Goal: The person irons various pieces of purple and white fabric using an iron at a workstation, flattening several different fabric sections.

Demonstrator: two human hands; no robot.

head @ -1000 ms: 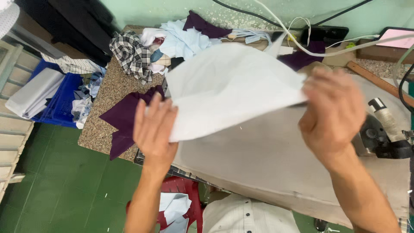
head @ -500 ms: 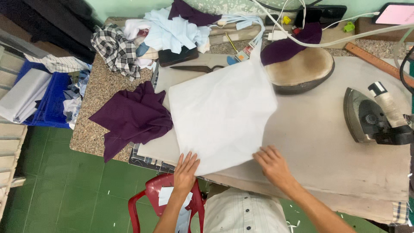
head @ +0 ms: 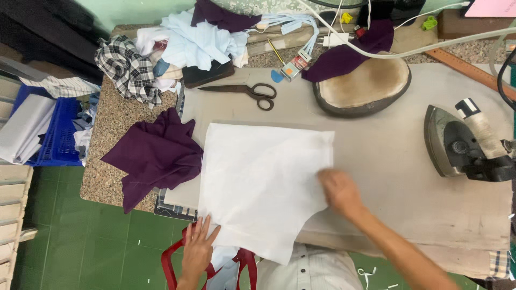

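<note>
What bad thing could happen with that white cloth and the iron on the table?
The white cloth hangs past the table's near edge, so it might slide off toward the red chair below. The right hand rests on the cloth's right edge, toward the iron; if the iron is hot, a careless reach could burn. The open scissors lie just above the cloth and could snag it.

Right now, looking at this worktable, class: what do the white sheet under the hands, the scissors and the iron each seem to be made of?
White sheet: probably thin woven cloth, matte; it lies limp and droops over the table edge. Scissors: dark metal blades, dull finish, with dark looped handles. Iron: grey metal body with a slight sheen and a dark handle, perhaps plastic.
</note>
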